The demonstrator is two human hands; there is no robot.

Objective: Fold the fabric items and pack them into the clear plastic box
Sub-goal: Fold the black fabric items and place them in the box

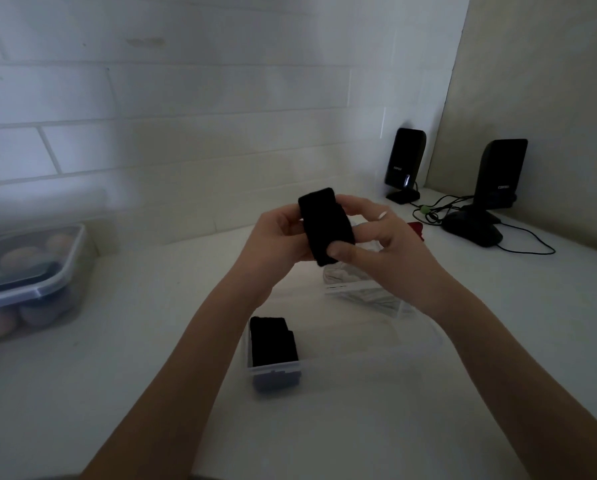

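A folded black fabric piece [325, 226] is held up above the counter between both hands. My left hand [277, 240] grips its left side and my right hand [387, 249] pinches its right side and lower end. Below them stands the clear plastic box [359, 344], open on top. Another folded black fabric piece [273, 341] lies in the box's left end. A crumpled clear or pale item [345, 275] shows at the box's far side, partly hidden by my right hand.
A lidded clear container [44, 285] with rounded pale objects stands at the left. Two black speakers [405, 161] [501, 174], a black mouse [473, 230] and cables sit at the back right by the wall corner. A red object [417, 228] peeks out behind my right hand.
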